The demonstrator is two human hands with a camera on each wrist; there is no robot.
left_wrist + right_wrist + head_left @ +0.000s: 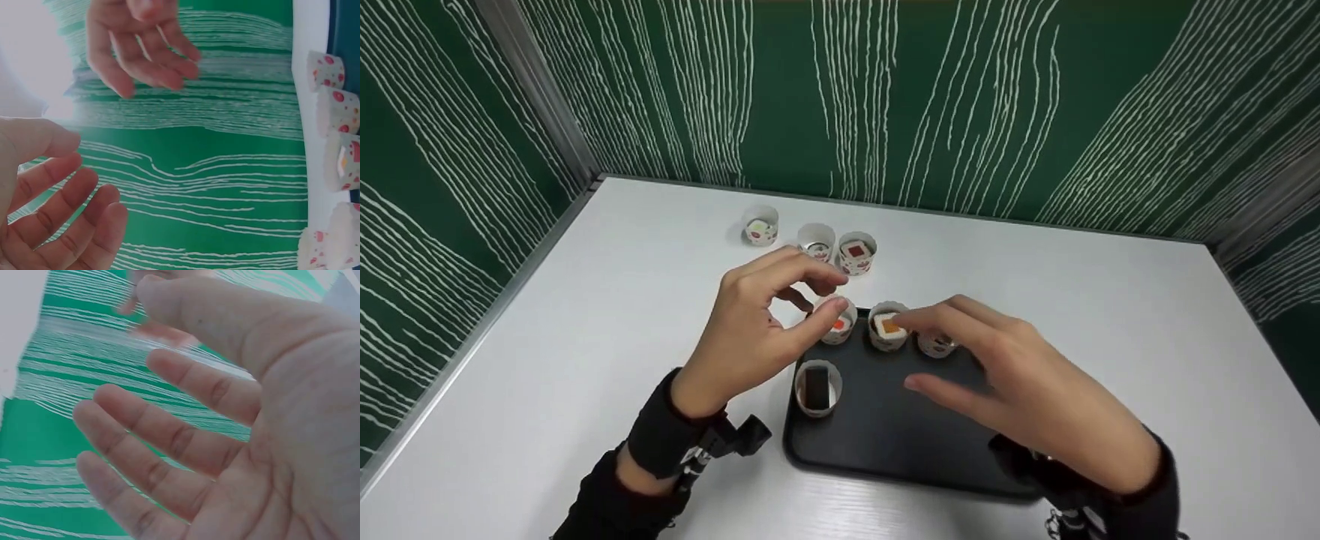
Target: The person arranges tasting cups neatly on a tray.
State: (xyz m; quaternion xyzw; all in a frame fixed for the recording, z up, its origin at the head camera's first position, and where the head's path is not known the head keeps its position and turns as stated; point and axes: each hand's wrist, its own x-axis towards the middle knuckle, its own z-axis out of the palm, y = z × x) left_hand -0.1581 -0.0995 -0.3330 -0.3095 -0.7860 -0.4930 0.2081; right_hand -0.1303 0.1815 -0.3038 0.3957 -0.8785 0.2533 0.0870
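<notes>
My left hand hovers above the tray's far left corner, fingers loosely bent and holding nothing. Over the tray's right half is my right hand, its thumb and fingers spread apart; the right wrist view shows its palm bare. Patterned paper cups stand along the black tray's far side. One cup holds a white toy sushi roll with an orange centre, partly overlapped by my right fingertips. Another with a red-orange centre is partly behind my left thumb. A third cup is half hidden by my right hand.
A cup with a dark block stands at the tray's left edge. Beyond the tray on the white table are three more cups, one with a red-centred roll. Green panels with white lines border the table.
</notes>
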